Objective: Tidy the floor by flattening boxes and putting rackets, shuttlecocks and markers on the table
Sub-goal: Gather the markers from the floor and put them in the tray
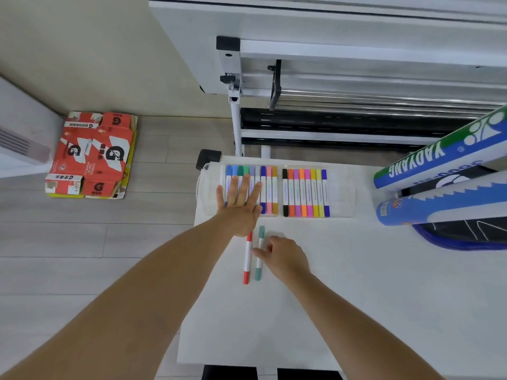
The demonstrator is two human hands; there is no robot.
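Step in hand: markers. Shuttlecocks and boxes look dealt with.

- Left hand [241, 204]: fingers spread and straight, palm flat on the left row of pens in the marker case [343, 187]. Judged to be steadying the case or holding that row down.
- Right hand [282, 256]: fingers curled, thumb and fingertips pinching the barrel of the teal marker [258, 271], as far as I can tell from here.
- The teal marker lies on the bench [356, 297], just beside the red marker [247, 264] and parallel to it. Both are loose, just short of the case.
- Flattened boxes [90, 157] are stacked on the floor [82, 242], well apart from the bench.
- Two shuttlecock tubes [439, 157] sit at the right end of the bench, over a dark racket bag [466, 234].

Next move, as a judgement: lift the teal marker and lay it in the left row, then do the same with the red one. This calls for a light pinch and lining the barrel up with its neighbours. Whether there is a free slot under the left hand I cannot see.

Materials:
- Case: clear hard plastic with two compartments, glossy.
- Markers: slim smooth cylinders, white barrels with coloured caps at both ends. They look likely to roll.
- Bench top: matt white and flat.
- Boxes: printed red cardboard with creased, ragged flaps.
- Tubes: printed, rigid-looking.
- Floor: pale wood-grain planks.
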